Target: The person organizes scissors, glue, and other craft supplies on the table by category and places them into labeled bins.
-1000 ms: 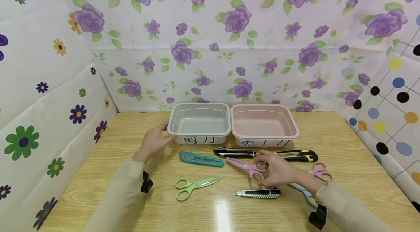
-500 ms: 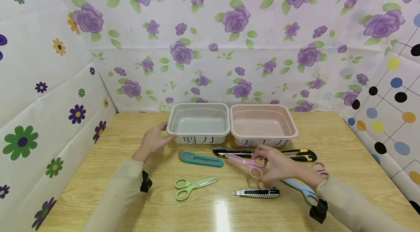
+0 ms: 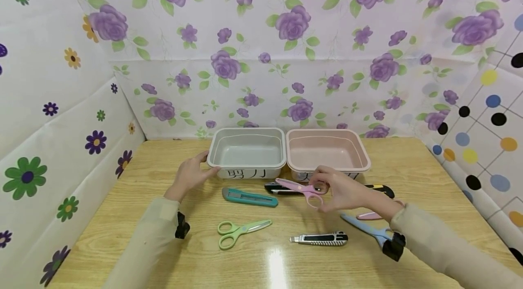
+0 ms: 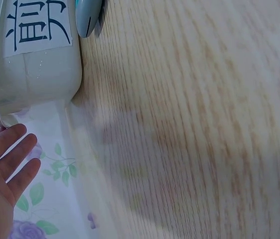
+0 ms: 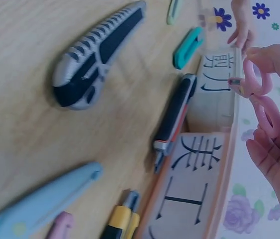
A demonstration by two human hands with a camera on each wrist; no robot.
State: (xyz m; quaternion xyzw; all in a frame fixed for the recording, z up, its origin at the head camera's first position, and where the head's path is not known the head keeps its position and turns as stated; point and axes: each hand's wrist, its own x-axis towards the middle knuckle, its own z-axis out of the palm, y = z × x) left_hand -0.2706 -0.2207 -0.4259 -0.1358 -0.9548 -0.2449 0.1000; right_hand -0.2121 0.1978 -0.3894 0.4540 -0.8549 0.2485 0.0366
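My right hand [image 3: 343,190] pinches pink scissors [image 3: 300,188] by their handle loops, blades pointing left, over a black utility knife [image 3: 274,188] in the head view. Thumb and fingers on the pink loops [image 5: 268,115] show in the right wrist view. Around the front left corner of a grey bin [image 3: 247,168], my left hand [image 3: 192,176] touches the rim. Its fingers are fairly straight and spread in the left wrist view. Against the grey bin stands a pink bin [image 3: 361,152]. Both bins have labels with large characters on their fronts and nothing inside.
In front of the bins lie a teal utility knife [image 3: 250,197], green scissors [image 3: 241,232] and a silver utility knife [image 3: 320,238]. Blue scissors [image 3: 361,225], other pink scissors [image 3: 368,216] and a yellow-black utility knife [image 3: 384,190] are partly under the right arm.
My right hand has raised the pink scissors off the table and brought them slightly left and toward the bins. The left hand stays at the grey bin.
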